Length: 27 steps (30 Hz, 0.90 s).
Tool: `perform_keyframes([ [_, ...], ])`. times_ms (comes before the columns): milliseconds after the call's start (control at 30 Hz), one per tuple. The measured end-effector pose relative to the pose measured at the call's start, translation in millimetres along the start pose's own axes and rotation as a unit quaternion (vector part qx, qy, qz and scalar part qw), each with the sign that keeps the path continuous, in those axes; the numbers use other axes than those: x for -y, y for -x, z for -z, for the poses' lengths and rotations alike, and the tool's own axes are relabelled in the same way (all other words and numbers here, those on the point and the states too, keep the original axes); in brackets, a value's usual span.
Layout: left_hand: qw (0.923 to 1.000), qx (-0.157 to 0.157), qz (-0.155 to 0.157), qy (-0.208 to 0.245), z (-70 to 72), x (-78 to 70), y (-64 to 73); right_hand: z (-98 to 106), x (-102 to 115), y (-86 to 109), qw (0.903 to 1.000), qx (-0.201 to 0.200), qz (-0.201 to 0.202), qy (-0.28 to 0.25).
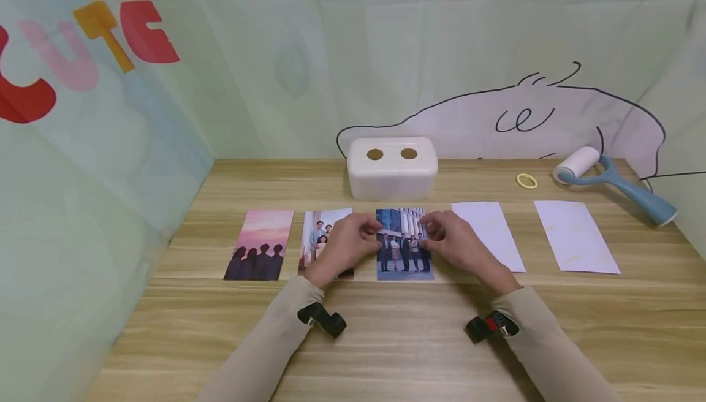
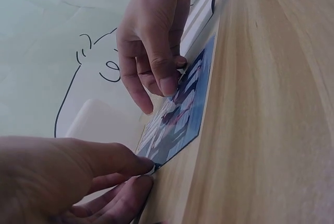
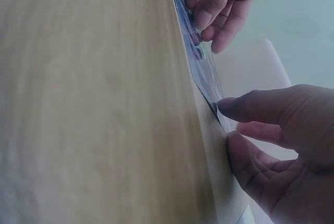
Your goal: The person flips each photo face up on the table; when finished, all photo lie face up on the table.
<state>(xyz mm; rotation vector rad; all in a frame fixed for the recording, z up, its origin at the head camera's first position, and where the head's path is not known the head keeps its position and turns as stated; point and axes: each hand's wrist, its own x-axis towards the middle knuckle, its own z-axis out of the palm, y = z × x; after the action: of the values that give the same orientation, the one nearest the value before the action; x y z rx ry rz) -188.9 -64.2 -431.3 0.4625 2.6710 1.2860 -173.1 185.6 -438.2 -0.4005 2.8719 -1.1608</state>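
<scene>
The left hand (image 1: 353,242) and right hand (image 1: 455,238) pinch the middle photo (image 1: 405,246) by its two sides, probably to get it straight. It lies on the table (image 1: 397,347), near the white box (image 1: 393,182).

Group photo print (image 1: 404,244), blue and grey with dark-clad figures; family photo print (image 1: 318,230), pale above, dark at the foot; sunset photo print (image 1: 258,245), pink to mauve behind near-black silhouettes; two white cards (image 1: 576,236), faintly streaked yellow. Counter (image 1: 397,353), light-brown wood grain; box (image 1: 393,182), plain white; ring (image 1: 527,188), pale yellow; lint roller (image 1: 578,163), white with blue-grey handle (image 1: 634,189). Backdrop (image 1: 248,83), pale green with red, pink and orange lettering (image 1: 135,31) and black line drawing (image 1: 521,121); sleeves (image 1: 265,334), plain beige; wrist straps (image 1: 314,314), black.
</scene>
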Motion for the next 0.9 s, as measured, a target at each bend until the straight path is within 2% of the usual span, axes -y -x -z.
perform_keyframes([
  [300, 1.0000, 0.000, -0.008, -0.004, 0.3, -0.3, 0.0, 1, 1, -0.1, 0.9999, 0.002, -0.011, 0.000],
  [533, 0.9997, 0.005, -0.022, 0.011, -1.3, -9.5, 1.6, 7, -1, 2.5, 0.9993, -0.004, -0.029, -0.023],
  [733, 0.9987, 0.004, -0.037, 0.036, -11.1, -18.6, 1.6, 20, -5, 5.3, 0.9984, -0.025, -0.034, -0.038],
  [900, 0.9977, 0.014, -0.043, 0.050, -23.4, -28.7, -2.8, 34, -12, 9.4, 0.9982, -0.044, -0.017, -0.037],
])
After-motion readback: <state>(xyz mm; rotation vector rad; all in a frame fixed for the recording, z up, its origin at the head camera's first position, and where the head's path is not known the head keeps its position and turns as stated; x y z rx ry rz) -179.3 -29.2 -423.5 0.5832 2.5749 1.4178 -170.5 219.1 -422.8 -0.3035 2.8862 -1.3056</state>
